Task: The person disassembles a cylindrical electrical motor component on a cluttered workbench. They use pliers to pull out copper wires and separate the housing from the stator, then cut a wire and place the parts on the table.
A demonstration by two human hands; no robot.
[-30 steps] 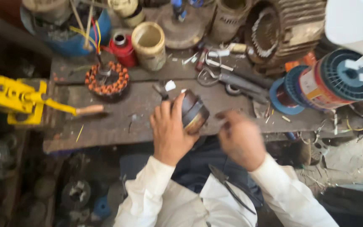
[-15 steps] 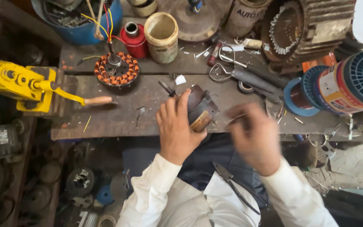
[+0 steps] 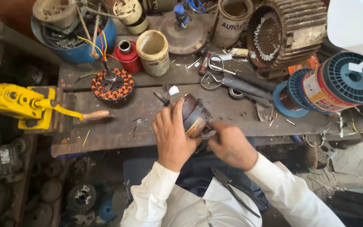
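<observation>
Left hand [image 3: 174,136] clasped over small round motor [image 3: 195,115] at desk [image 3: 106,134] near edge; right hand [image 3: 232,145] gripping its underside, fingers curled tight. Could slip off into lap if grip loosens. Beyond: blue tub [image 3: 78,50] holding motor parts and wires; cream can [image 3: 153,51], contents unclear.

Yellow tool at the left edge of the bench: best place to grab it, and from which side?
Probably the wooden handle. It sticks out to the right of the yellow tool over bare bench, lying nearly flat, slim and rounded. Come from above or the front, fingers wrapped across it. The yellow body looks bulky and blocky, harder to close a hand around.
</observation>
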